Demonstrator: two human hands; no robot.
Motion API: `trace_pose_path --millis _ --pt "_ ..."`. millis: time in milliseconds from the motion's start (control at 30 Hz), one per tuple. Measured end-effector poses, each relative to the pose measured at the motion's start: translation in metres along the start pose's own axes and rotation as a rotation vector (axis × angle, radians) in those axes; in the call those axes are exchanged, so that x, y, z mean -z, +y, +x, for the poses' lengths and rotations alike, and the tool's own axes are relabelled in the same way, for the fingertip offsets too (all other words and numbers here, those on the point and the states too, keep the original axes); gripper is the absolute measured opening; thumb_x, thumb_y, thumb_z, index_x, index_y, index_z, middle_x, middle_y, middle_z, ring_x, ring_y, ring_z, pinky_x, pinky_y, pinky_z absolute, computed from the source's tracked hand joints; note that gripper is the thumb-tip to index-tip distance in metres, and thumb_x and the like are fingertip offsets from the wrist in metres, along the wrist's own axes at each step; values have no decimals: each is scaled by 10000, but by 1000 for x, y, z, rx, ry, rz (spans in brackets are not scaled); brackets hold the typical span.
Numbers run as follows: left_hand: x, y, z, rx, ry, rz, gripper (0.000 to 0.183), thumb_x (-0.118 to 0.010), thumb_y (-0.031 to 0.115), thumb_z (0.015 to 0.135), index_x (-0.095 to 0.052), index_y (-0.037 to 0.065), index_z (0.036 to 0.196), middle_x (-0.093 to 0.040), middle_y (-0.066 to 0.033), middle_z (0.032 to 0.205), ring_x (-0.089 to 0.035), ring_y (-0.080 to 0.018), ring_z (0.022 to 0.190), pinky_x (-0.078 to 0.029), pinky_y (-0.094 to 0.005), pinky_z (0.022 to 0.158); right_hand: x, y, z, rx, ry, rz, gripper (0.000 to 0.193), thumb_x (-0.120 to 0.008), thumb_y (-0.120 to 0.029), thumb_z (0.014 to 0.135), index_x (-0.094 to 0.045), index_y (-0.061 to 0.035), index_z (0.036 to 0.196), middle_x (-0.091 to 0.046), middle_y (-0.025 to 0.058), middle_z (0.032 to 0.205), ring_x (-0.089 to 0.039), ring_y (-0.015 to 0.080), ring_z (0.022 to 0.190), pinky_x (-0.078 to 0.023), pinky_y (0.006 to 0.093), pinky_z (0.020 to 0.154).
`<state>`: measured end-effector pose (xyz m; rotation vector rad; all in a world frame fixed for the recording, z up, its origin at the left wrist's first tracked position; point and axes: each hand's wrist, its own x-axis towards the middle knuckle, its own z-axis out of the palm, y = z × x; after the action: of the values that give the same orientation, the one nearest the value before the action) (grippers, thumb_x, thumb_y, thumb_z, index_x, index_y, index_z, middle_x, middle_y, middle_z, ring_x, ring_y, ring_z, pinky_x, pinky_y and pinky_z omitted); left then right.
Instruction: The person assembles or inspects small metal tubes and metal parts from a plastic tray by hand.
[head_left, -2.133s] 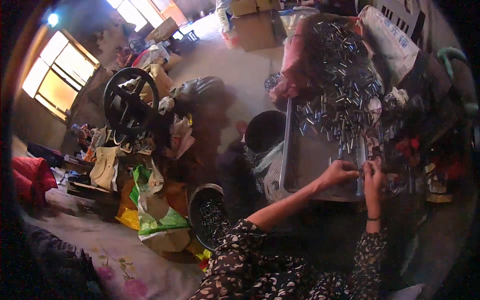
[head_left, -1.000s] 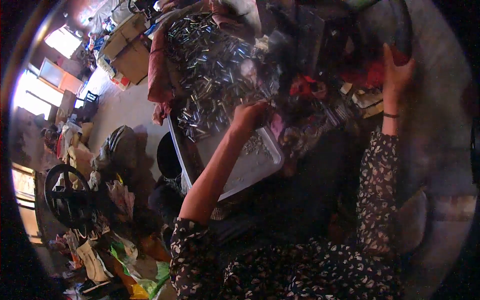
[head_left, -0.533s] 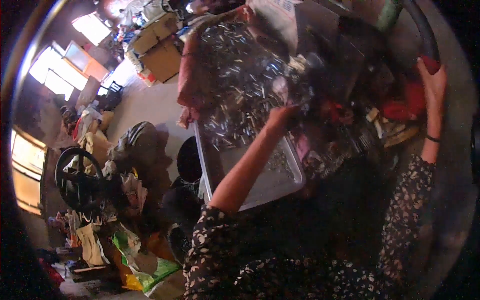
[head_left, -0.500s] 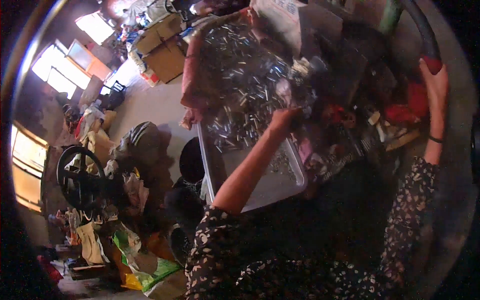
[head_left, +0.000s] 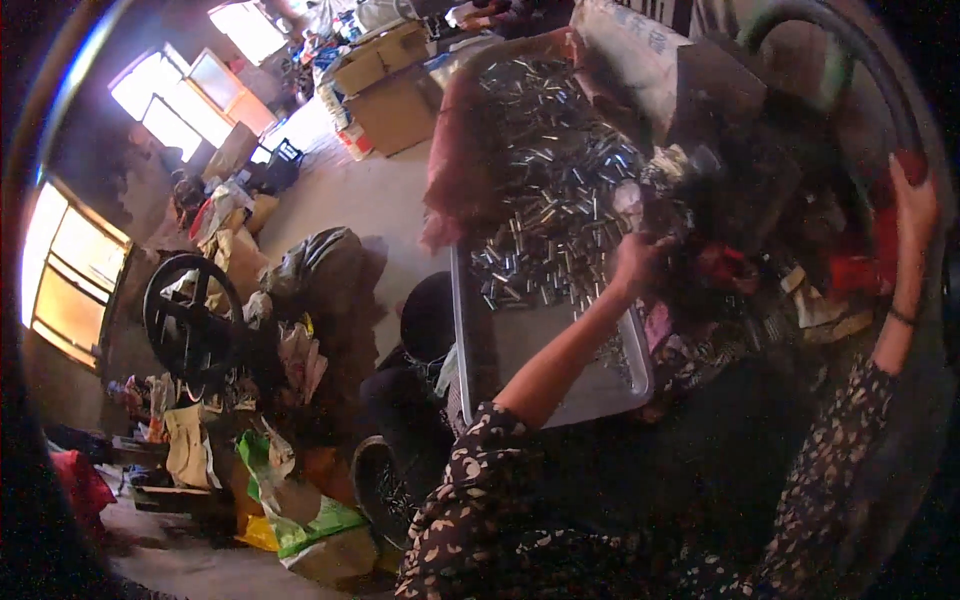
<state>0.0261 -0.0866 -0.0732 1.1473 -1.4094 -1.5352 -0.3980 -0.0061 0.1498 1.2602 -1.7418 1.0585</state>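
Note:
My right hand (head_left: 915, 200) is wrapped round the red end of a curved dark bar (head_left: 880, 65) at the far right. In the middle, my left hand (head_left: 636, 262) is closed beside the dark machine part at the edge of the heap; its fingertips are in shadow, and what they hold cannot be made out. Many small shiny metal pins (head_left: 560, 200) lie heaped to the left of and beyond this hand. Under the left forearm, a pale shallow tray (head_left: 590, 405) reaches toward me, its near part mostly bare. Pinkish-red cloth (head_left: 455, 160) lines the heap's left side.
Cardboard boxes (head_left: 395, 105) stand on the floor at the back left. A black spoked handwheel (head_left: 195, 325) is at the left, with bags around it. A green and white sack (head_left: 300, 500) lies lower left, next to a round dark basket (head_left: 385, 490). A red thing (head_left: 860, 270) lies near my right wrist.
The whole view has swung, so the scene sits farther right in the picture. My right hand keeps its grip on the bar, and my left hand stays at the heap's edge.

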Motion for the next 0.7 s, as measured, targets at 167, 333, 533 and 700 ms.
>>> trace_pose_path --millis 167,333,533,700 --pt "17 9 -21 55 98 60 347 -630 306 733 -614 -24 835 -597 -59 674 -529 -107 563 -419 -243 503 23 -118 -98 -98 145 88 610 -617 -365 727 -419 29 1149 -463 152 1156 -462 249 1043 -349 319 887" --pt "-11 2 -1 -131 128 75 289 -626 254 740 -607 -33 778 -558 -28 636 -463 -106 498 -388 -267 447 61 -71 -63 11 49 -184 699 -595 -428 731 -374 50 1190 -426 187 1207 -412 299 1115 -320 319 927" --pt "54 2 -30 -41 51 -437 235 -540 216 778 -567 -5 855 -571 -65 726 -527 -142 581 -436 -260 501 71 -207 -115 163 194 334 266 -611 -165 751 -545 -12 957 -570 118 939 -561 235 810 -445 335 726" --pt "106 4 -83 128 -6 -947 232 -447 240 863 -518 53 981 -562 -63 850 -538 -121 645 -470 -182 486 34 -300 -220 410 -446 647 157 -539 -16 725 -546 -42 879 -531 94 832 -531 257 770 -435 325 689"
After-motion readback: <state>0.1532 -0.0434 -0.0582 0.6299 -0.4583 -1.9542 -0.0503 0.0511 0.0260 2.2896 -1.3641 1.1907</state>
